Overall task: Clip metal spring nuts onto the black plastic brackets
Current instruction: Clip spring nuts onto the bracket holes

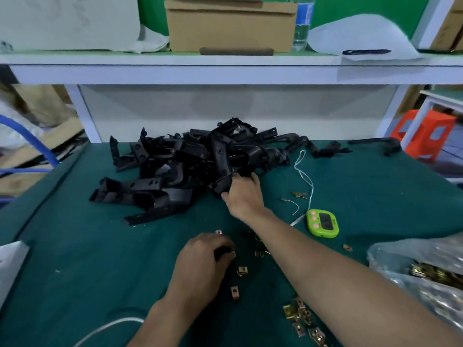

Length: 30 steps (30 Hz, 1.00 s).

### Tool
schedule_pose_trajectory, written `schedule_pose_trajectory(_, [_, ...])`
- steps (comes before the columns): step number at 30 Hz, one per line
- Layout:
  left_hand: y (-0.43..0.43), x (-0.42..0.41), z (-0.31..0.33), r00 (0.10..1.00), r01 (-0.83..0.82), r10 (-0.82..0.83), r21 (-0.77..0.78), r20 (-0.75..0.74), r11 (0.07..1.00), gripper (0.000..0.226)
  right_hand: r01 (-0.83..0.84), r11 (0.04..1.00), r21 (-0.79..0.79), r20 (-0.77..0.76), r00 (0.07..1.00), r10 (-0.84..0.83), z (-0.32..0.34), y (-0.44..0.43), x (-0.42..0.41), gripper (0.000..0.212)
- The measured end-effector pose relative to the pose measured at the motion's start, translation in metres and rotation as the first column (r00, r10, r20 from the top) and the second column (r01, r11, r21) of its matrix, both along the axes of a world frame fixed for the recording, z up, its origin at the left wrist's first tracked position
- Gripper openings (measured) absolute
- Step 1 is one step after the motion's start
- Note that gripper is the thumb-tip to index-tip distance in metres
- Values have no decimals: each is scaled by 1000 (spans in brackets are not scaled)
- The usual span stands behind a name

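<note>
Clear bag (400, 256) w/ brass spring nuts (437, 274) inside, table (100, 246) R side

Green-covered bench (87, 259) with heaped black brackets (180, 159), scattered spring nuts (288, 311), green timer (323, 222), white string (312, 190).

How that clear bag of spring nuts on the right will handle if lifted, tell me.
The clear bag is probably floppy: its film is crumpled and slumped on the table. It likely feels heavy for its size, since a mass of brass-coloured spring nuts lies inside. Its film looks glossy, so it may slip in the fingers.
</note>
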<state>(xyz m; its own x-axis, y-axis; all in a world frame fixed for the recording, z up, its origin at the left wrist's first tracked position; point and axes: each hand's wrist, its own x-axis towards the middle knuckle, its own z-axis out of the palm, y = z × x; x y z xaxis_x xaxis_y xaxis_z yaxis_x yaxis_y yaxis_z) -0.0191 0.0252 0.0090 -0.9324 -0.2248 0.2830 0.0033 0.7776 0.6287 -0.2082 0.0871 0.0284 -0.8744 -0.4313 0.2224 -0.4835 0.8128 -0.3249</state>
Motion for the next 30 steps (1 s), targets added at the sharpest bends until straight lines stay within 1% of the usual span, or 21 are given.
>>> schedule_pose_trajectory(1, [0,0,-1,1000,-11,11,14,-9,1000,17,-1,1000,-31,-18,1000,1,2,5,5,21])
schedule_pose_trajectory(2, [0,-1,-1,1000,-25,25,27,-18,999,20,-4,998,-66,-39,999,2,6,11,9,15])
schedule_pose_trajectory(4, [2,-3,-1,998,-41,43,43,-45,998,18,4,996,-89,-124,992,-15,15,28,23,20])
schedule_pose_trajectory(6, [4,-4,0,998,-38,39,25,-47,999,16,31,999,-7,-295,955,-32,24,51,41,25])
schedule_pose_trajectory(8, [6,-3,1,998,-37,35,-47,-47,998,16,120,987,103,-381,922,-73,30,77,64,28])
schedule_pose_trajectory(9, [8,-3,2,998,-34,30,-75,-51,997,16,172,978,121,-385,916,-113,34,89,77,29])
schedule_pose_trajectory(10, [8,-2,3,998,-26,21,-88,-59,996,15,203,974,104,-392,908,-147,33,99,86,29])
schedule_pose_trajectory(12, [12,0,4,998,27,-32,-79,-59,997,18,248,961,121,-373,909,-187,27,119,99,16])
schedule_pose_trajectory(13, [14,1,4,996,69,-72,-65,-44,995,24,271,951,150,-355,912,-204,23,127,104,31])
schedule_pose_trajectory(14, [16,2,3,993,113,-114,-59,-14,992,30,251,950,188,-329,927,-180,18,132,107,51])
schedule_pose_trajectory(15, [18,3,3,988,156,-155,-72,22,985,34,229,953,199,-301,939,-163,17,135,110,63])
schedule_pose_trajectory(16, [19,4,2,980,196,-191,-93,52,976,33,209,962,176,-297,943,-151,15,138,111,69])
schedule_pose_trajectory(18, [20,3,1,973,224,-217,-106,73,969,22,181,974,139,-288,948,-135,14,137,115,72])
schedule_pose_trajectory(20, [19,3,1,980,197,-193,-89,52,976,16,142,981,132,-292,951,-99,12,136,116,71])
schedule_pose_trajectory(22, [18,4,-1,989,147,-147,-89,11,985,19,95,994,51,-294,953,-76,9,135,115,65])
schedule_pose_trajectory(23, [19,5,-2,993,118,-120,-105,-8,987,19,82,996,33,-271,960,-70,9,136,114,60])
schedule_pose_trajectory(24, [22,6,-3,994,106,-110,-141,-20,984,21,83,994,77,-232,971,-63,9,136,113,57])
schedule_pose_trajectory(25, [27,6,-2,993,113,-119,-197,-20,974,27,89,984,152,-202,978,-58,9,135,111,56])
schedule_pose_trajectory(27, [39,3,-4,983,180,-185,-288,10,940,44,136,959,249,-195,977,-88,9,136,108,56])
schedule_pose_trajectory(28, [43,1,-4,979,202,-204,-296,26,934,45,176,947,270,-192,973,-126,12,135,108,52])
schedule_pose_trajectory(30, [46,-3,-4,977,208,-214,-261,7,943,32,260,924,280,-206,956,-207,17,136,107,39])
